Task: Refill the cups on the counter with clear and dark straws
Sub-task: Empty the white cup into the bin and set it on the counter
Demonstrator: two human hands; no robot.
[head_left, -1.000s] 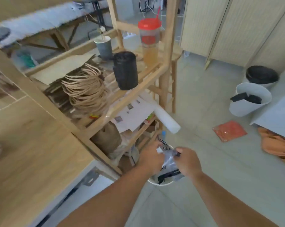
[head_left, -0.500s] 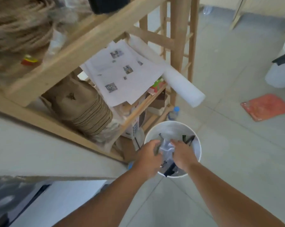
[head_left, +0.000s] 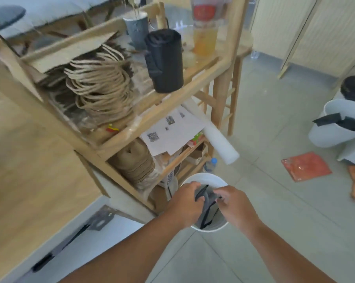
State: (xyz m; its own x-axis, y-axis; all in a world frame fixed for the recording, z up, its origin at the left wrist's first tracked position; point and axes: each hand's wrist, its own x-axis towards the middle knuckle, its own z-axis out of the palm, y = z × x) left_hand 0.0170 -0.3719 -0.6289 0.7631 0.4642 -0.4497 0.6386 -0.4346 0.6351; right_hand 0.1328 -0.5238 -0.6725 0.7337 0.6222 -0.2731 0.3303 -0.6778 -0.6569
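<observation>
Both my hands reach down over a white bin (head_left: 203, 176) that stands on the floor beside the wooden shelf unit. My left hand (head_left: 187, 205) grips a crumpled clear-grey plastic wrapper (head_left: 208, 204) with dark strips on it, just inside the bin's rim. My right hand (head_left: 235, 205) pinches the same wrapper from the right side. Motion blur hides what else lies in the bin. No straws or counter cups are in view.
A wooden counter (head_left: 29, 180) fills the left. The shelf unit (head_left: 172, 99) holds paper-bag handles, a black roll (head_left: 165, 60), papers and a protruding white foam roll (head_left: 221, 139). On the tiled floor lie an orange sheet (head_left: 306, 166) and a grey bin (head_left: 336, 129).
My head tipped down toward the bin and has come back up. Both hands have lowered the wrapper from above the bin to inside its rim.
</observation>
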